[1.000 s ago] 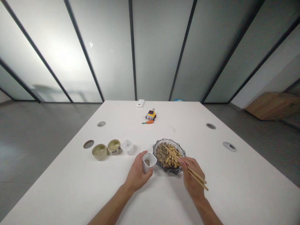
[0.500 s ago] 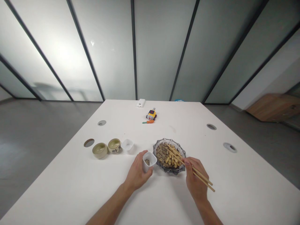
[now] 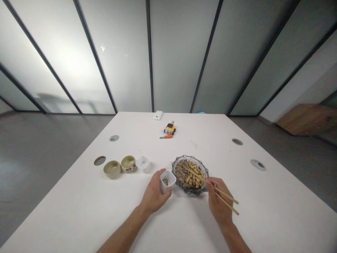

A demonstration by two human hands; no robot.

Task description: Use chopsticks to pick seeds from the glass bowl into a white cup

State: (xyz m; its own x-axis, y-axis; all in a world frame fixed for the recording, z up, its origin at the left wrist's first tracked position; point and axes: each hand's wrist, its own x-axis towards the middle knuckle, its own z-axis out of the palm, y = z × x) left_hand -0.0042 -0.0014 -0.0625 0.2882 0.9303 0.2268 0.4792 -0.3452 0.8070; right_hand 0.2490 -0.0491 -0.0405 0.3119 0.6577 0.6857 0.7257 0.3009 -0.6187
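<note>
My left hand (image 3: 154,193) is closed around a small white cup (image 3: 167,178), which has a few sunflower seeds (image 3: 165,181) at its bottom. Just right of the cup stands a scalloped glass bowl (image 3: 198,191). Striped sunflower seeds (image 3: 181,171) fill its left side and peanuts (image 3: 193,180) its right. My right hand (image 3: 220,200) grips a pair of wooden chopsticks (image 3: 223,193) at the bowl's right edge. Their tips reach over the bowl to the seeds. Whether a seed is between the tips is too small to tell.
Left of my left hand, a second white cup (image 3: 143,163) stands beside two olive-green bowls (image 3: 112,169) (image 3: 128,164). Farther back are a toy car (image 3: 170,128), a toy carrot (image 3: 166,136) and a white box-shaped device (image 3: 158,115). Round holes (image 3: 100,161) pierce the white table (image 3: 184,225) near both sides.
The rear ends of the chopsticks have spread apart, and my right hand has shifted very slightly. My left hand and the cup stay in place.
</note>
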